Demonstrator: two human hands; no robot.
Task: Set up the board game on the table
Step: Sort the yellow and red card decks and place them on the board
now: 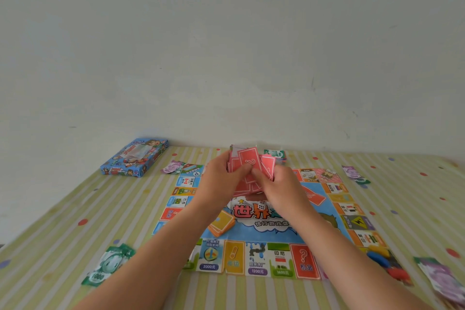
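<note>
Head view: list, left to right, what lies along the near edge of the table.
Green banknotes → game board → coloured game pieces → purple banknotes.

Head-worn view, forward-down over table (63, 221).

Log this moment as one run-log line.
left grip: holds red cards | right grip: holds same cards | cards above board | orange deck: on board | box: far left
</note>
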